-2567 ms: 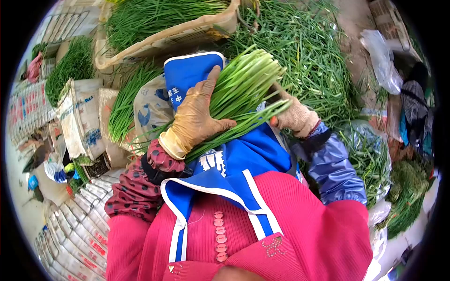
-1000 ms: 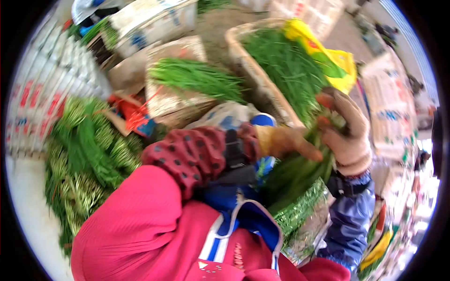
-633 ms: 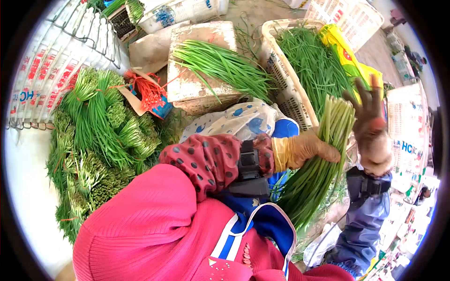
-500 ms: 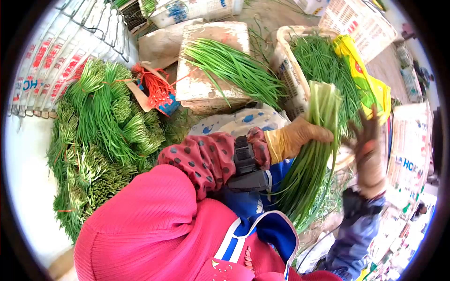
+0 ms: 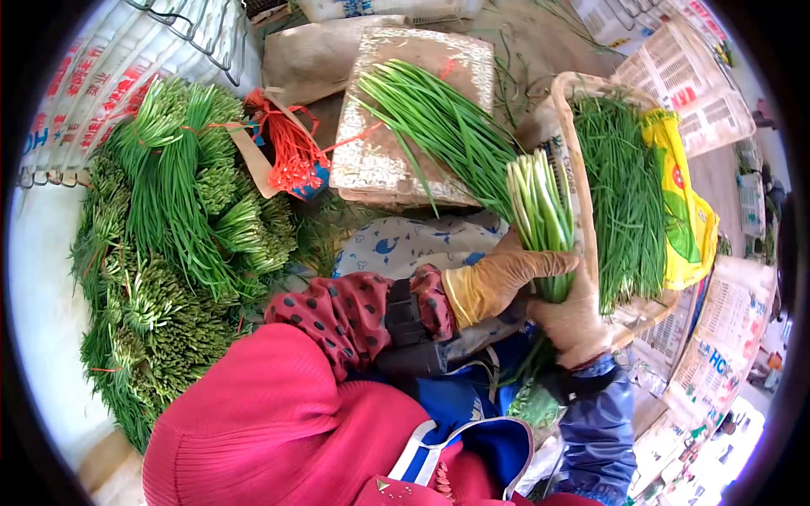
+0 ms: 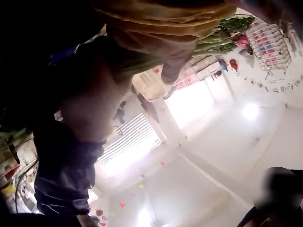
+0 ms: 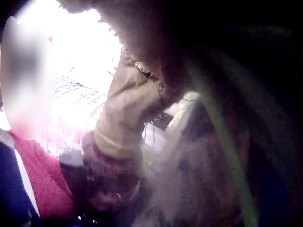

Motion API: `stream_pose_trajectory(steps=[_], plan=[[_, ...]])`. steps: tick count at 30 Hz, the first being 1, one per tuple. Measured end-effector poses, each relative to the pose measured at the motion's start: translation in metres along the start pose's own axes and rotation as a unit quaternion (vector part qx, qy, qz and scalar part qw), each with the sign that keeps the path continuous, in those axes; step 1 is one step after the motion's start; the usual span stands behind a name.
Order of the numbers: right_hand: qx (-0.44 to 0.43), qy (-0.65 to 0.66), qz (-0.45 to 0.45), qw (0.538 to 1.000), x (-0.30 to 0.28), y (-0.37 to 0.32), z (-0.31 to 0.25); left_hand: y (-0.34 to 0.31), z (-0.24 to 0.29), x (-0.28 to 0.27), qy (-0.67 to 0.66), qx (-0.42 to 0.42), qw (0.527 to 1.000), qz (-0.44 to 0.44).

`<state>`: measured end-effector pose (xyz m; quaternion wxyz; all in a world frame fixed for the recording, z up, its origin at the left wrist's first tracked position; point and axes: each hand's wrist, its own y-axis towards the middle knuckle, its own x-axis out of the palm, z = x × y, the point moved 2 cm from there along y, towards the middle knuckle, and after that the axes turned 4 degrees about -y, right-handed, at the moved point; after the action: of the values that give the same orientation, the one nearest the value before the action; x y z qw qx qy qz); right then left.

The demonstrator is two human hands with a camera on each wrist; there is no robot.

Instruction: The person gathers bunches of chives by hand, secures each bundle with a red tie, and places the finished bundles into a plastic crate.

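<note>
The left hand [image 5: 499, 280], in a yellowish-brown glove, grips a bundle of green stalks [image 5: 538, 196], its thumb across the front. Pale cut ends point up; darker leaves hang below. Just beneath, the gloved right hand [image 5: 575, 325] is wrapped round the lower part, its fingertips largely hidden. In the left wrist view, stalks [image 6: 213, 46] pass by the left hand [image 6: 156, 45], and the right hand [image 6: 90, 111] is dark and blurred. The right wrist view shows the left glove [image 7: 125, 106] beside a blurred stalk [image 7: 220, 130].
Loose greens [image 5: 447, 122] lie on a worn box [image 5: 369, 156], beside red ties [image 5: 291, 148]. Tied bundles [image 5: 177, 253] are heaped at left. At right, a crate [image 5: 582, 169] holds greens [image 5: 620, 202] and a yellow bag [image 5: 682, 198].
The right hand, earlier spread and apart from the bundle, has come in left and down onto its lower part. The left hand still grips the bundle, now more upright. The head view has shifted.
</note>
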<state>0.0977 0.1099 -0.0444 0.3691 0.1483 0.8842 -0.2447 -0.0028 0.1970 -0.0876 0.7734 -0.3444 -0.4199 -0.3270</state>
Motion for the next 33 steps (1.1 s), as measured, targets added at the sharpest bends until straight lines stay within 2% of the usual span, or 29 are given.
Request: stream_pose_trajectory(steps=[2,4,5,6,8,9,10,11,12,13,14,16,18,19,22,25,26,27,28,29,30,31,32,33], plan=[[-0.092,-0.037,0.03,0.995,-0.017,0.031,-0.035,0.009,0.032,-0.009,0.061,-0.012,0.991,-0.119],[-0.071,-0.097,0.013,0.993,-0.015,0.073,-0.061,0.023,0.058,-0.024,0.143,0.061,0.981,-0.114],[-0.091,-0.085,0.021,0.992,-0.012,0.091,-0.081,0.033,0.064,-0.037,0.175,0.095,0.973,-0.118],[-0.078,-0.054,0.012,0.995,-0.002,0.113,-0.088,0.029,0.077,-0.044,0.159,0.065,0.981,-0.094],[-0.103,-0.073,-0.018,0.992,0.019,0.15,-0.109,0.031,0.099,-0.071,0.2,0.104,0.972,-0.069],[-0.097,-0.085,-0.024,0.991,0.032,0.169,-0.117,0.022,0.108,-0.078,0.228,0.091,0.969,0.004],[-0.127,-0.087,0.006,0.988,0.056,0.189,-0.11,0.022,0.119,-0.095,0.238,0.082,0.966,0.055],[-0.144,-0.076,0.033,0.986,0.066,0.199,-0.116,0.023,0.126,-0.117,0.306,0.134,0.941,0.057],[-0.16,-0.077,0.058,0.982,0.083,0.212,-0.116,0.011,0.138,-0.107,0.321,0.135,0.926,0.149],[-0.178,-0.067,0.088,0.978,0.103,0.226,-0.114,0.006,0.141,-0.123,0.373,0.205,0.889,0.167],[-0.172,-0.064,0.063,0.981,0.116,0.239,-0.114,0.01,0.148,-0.136,0.415,0.254,0.858,0.165],[-0.167,-0.07,0.07,0.981,0.138,0.255,-0.114,0.021,0.166,-0.139,0.524,0.284,0.793,0.126],[-0.152,-0.104,0.023,0.983,0.158,0.272,-0.111,0.046,0.181,-0.139,0.579,0.319,0.747,0.076],[-0.162,-0.126,0.015,0.979,0.16,0.273,-0.107,0.063,0.187,-0.136,0.636,0.344,0.689,0.048],[-0.177,-0.129,0.055,0.974,0.176,0.289,-0.097,0.12,0.201,-0.144,0.72,0.332,0.61,-0.022],[-0.154,-0.115,0.056,0.98,0.18,0.295,-0.089,0.171,0.196,-0.186,0.692,0.268,0.67,-0.023],[-0.141,-0.112,0.05,0.983,0.18,0.295,-0.084,0.18,0.193,-0.199,0.683,0.249,0.687,-0.001],[-0.169,-0.111,0.037,0.979,0.176,0.298,-0.082,0.187,0.19,-0.209,0.673,0.231,0.702,0.021],[-0.168,-0.127,-0.05,0.976,0.164,0.301,-0.082,0.191,0.187,-0.214,0.663,0.212,0.716,0.044],[-0.154,-0.125,-0.094,0.976,0.151,0.3,-0.082,0.193,0.188,-0.217,0.675,0.216,0.703,0.066],[-0.142,-0.123,-0.139,0.972,0.135,0.298,-0.083,0.197,0.185,-0.219,0.733,0.25,0.631,0.05],[-0.157,-0.134,-0.22,0.953,0.122,0.303,-0.08,0.203,0.182,-0.219,0.784,0.282,0.552,0.036],[-0.168,-0.142,-0.212,0.952,0.107,0.303,-0.073,0.205,0.179,-0.22,0.827,0.311,0.468,0.021],[-0.181,-0.124,-0.16,0.962,0.093,0.303,-0.062,0.204,0.176,-0.224,0.853,0.32,0.411,0.029]])
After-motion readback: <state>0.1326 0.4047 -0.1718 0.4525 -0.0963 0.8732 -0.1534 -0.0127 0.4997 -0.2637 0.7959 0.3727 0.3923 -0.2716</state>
